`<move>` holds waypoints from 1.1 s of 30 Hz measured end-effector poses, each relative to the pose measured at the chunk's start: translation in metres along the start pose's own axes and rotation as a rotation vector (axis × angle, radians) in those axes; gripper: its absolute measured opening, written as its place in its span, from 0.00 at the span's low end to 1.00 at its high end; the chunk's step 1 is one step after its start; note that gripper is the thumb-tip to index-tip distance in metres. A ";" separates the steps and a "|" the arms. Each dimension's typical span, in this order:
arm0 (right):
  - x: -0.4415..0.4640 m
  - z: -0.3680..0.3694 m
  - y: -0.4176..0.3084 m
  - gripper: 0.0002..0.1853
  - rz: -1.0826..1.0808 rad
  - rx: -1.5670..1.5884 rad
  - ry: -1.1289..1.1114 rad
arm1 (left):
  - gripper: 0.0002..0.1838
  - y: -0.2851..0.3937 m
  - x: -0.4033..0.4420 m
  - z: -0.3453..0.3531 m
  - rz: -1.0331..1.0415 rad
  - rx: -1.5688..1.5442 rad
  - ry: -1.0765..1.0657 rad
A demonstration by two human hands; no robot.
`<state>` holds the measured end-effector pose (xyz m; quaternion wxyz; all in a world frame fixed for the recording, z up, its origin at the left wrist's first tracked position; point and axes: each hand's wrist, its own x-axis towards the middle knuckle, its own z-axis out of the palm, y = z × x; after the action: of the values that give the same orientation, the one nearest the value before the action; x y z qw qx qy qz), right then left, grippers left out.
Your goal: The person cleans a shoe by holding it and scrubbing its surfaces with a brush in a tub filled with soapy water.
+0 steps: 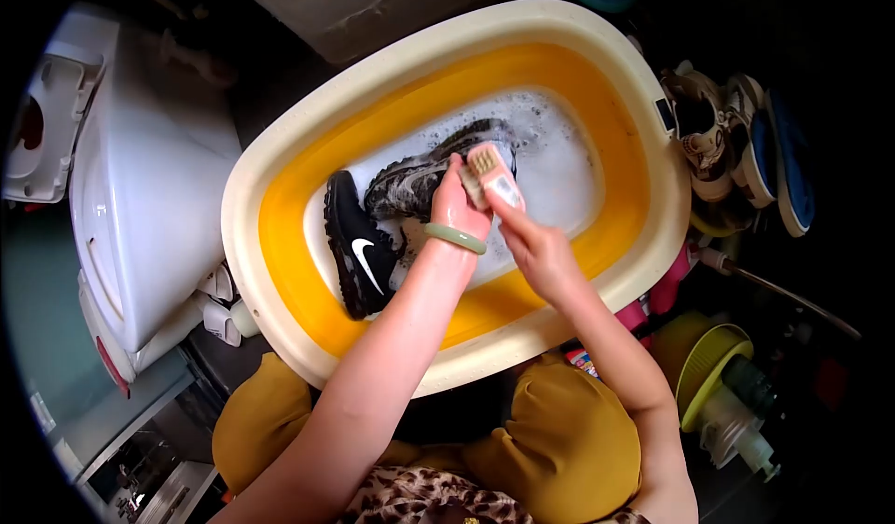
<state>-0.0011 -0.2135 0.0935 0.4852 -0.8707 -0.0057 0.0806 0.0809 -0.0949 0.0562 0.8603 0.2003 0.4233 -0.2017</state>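
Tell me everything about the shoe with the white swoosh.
This black Nike sneaker lies on its side in the yellow basin, left of another shoe, ridged sole facing left. A white swoosh marks its side; the upper looks like fabric. Neither left hand nor right hand holds it; whether the shoes touch is unclear.

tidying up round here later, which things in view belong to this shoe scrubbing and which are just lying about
In the job: pink brush in the right hand; black shoe; soapy dark shoe; yellow basin; suds.

Seemingly just lying about: shoes outside the basin; green bowl.
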 end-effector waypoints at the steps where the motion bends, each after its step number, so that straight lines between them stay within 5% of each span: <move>1: 0.000 0.002 0.009 0.25 -0.026 -0.050 0.007 | 0.21 -0.002 0.002 -0.002 0.024 0.008 -0.023; 2: 0.001 0.000 0.019 0.24 -0.046 -0.101 0.017 | 0.22 -0.004 -0.001 -0.001 0.042 0.020 -0.045; 4: 0.038 -0.013 0.046 0.23 0.254 -0.054 0.000 | 0.23 -0.011 0.001 -0.006 0.015 -0.020 -0.162; 10: 0.075 -0.011 0.127 0.23 0.308 -0.460 0.145 | 0.25 0.024 -0.041 0.006 0.102 -0.024 -0.276; 13: 0.039 0.001 0.106 0.24 0.189 -0.309 -0.138 | 0.21 0.032 -0.043 0.007 0.202 0.111 -0.356; 15: 0.024 -0.011 0.039 0.22 0.574 0.381 -0.005 | 0.20 0.033 -0.049 0.006 0.233 0.160 -0.334; 16: 0.013 -0.016 0.016 0.22 0.570 0.378 -0.008 | 0.19 0.032 -0.053 0.007 0.268 0.204 -0.318; 19: -0.024 -0.022 -0.037 0.23 0.209 0.269 0.137 | 0.19 0.027 -0.066 0.018 0.268 0.121 -0.336; 21: -0.031 -0.018 -0.043 0.24 -0.249 0.008 0.192 | 0.18 0.027 -0.078 0.029 0.218 0.058 -0.294; 22: -0.028 -0.020 -0.043 0.24 -0.256 0.008 0.197 | 0.16 0.028 -0.084 0.034 0.079 0.020 -0.123; 24: -0.012 -0.028 -0.044 0.25 -0.239 -0.268 -0.006 | 0.16 0.031 -0.064 0.023 0.018 -0.179 -0.419; 25: 0.005 -0.028 -0.047 0.26 -0.204 -0.141 0.118 | 0.18 0.021 -0.066 0.030 0.111 -0.079 -0.133; 28: 0.055 -0.043 -0.038 0.24 -0.100 -0.069 0.221 | 0.19 0.013 -0.066 0.031 0.084 -0.031 -0.111; 30: 0.018 -0.022 -0.036 0.27 -0.139 -0.061 0.050 | 0.18 0.023 -0.060 0.029 0.038 -0.123 -0.145; 31: -0.004 -0.017 -0.049 0.27 -0.158 -0.087 -0.005 | 0.17 0.033 -0.039 0.001 -0.141 -0.184 -0.763; 32: -0.016 -0.016 -0.059 0.27 -0.178 -0.111 -0.063 | 0.16 0.038 -0.051 0.009 0.023 -0.046 -0.136; 33: -0.011 -0.021 -0.058 0.27 -0.166 -0.127 -0.097 | 0.16 0.037 -0.051 0.009 0.011 -0.072 -0.183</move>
<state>-0.0053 -0.2018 0.1551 0.4332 -0.8913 -0.1063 0.0817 0.0772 -0.0594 0.1087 0.9030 0.1522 0.3489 -0.1991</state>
